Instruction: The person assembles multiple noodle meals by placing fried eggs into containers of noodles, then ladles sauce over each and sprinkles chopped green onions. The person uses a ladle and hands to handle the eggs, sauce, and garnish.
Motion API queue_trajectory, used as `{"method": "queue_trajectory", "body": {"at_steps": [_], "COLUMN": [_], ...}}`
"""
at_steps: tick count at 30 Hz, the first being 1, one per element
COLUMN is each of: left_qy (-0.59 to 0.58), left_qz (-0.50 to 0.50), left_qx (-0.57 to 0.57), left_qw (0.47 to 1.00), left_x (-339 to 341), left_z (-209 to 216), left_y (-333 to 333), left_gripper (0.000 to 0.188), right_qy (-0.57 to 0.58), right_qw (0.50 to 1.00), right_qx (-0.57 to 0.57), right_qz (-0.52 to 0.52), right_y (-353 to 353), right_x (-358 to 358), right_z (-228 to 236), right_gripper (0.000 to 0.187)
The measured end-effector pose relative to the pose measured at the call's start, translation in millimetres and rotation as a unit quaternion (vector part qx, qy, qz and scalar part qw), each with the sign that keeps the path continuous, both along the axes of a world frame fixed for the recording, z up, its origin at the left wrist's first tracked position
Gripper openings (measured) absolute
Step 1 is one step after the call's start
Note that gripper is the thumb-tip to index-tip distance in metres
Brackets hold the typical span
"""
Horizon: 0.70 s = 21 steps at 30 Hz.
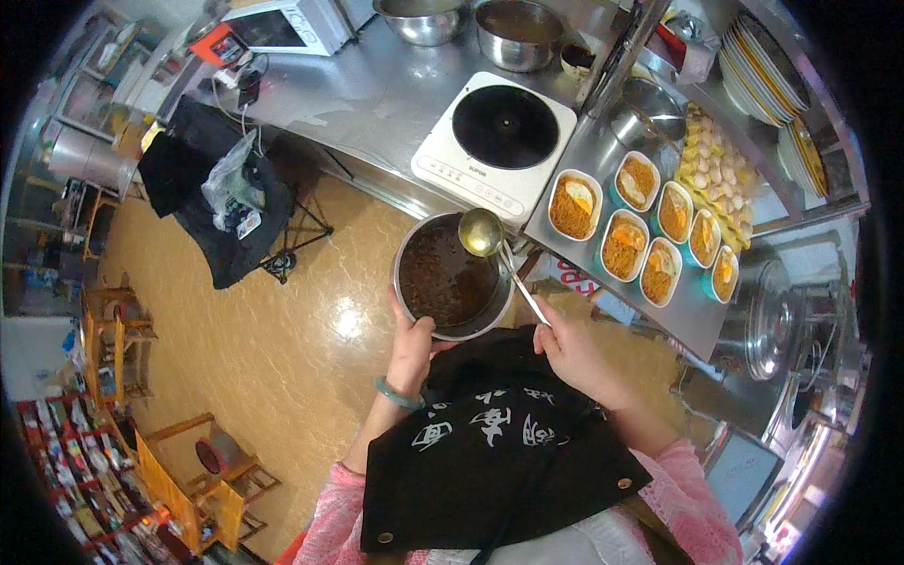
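Note:
My left hand (414, 341) grips the near left rim of a steel pot (502, 314), its thumb over the edge and a green bangle on the wrist. Dark brown sauce with bits in it (443, 273) fills much of the pot, which is held up in front of my black apron. In my right hand (563, 339) is the handle of a metal ladle (481, 233). The ladle's bowl hangs over the pot's far right rim, with some yellowish liquid showing in it. To the right, several tubs of noodles topped with egg (621, 247) stand on a steel counter.
A white induction cooker (452, 155) sits on the counter ahead, with steel pots (518, 38) behind it. Trays of eggs (720, 169) and stacked plates (753, 80) are at the far right. A black folding chair (221, 188) with a plastic bag stands on the left.

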<state>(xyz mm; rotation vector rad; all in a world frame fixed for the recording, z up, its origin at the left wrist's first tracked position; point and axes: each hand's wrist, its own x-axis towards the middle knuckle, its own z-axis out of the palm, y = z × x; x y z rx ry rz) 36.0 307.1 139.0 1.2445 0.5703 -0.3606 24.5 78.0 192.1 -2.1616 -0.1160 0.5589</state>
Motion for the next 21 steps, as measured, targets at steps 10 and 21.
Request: {"method": "queue_trajectory", "body": {"at_steps": [10, 21], "left_qy": [0.056, 0.068], "left_qz": [-0.044, -0.017], "left_qx": [0.003, -0.008], "left_qw": [0.997, 0.998], "left_x": [23.3, 17.2], "left_z": [-9.9, -8.9], "left_y": [8.3, -14.2], "left_gripper": [0.084, 0.077], "right_qy": [-0.038, -0.007], "right_qw": [0.994, 0.983], "right_qx": [-0.001, -0.014], "right_qz": [0.099, 0.181], "right_y": [37.5, 34.3], "right_x": [23.8, 24.0], "right_z": [-25.2, -33.2], "right_gripper": [0.050, 0.053]}}
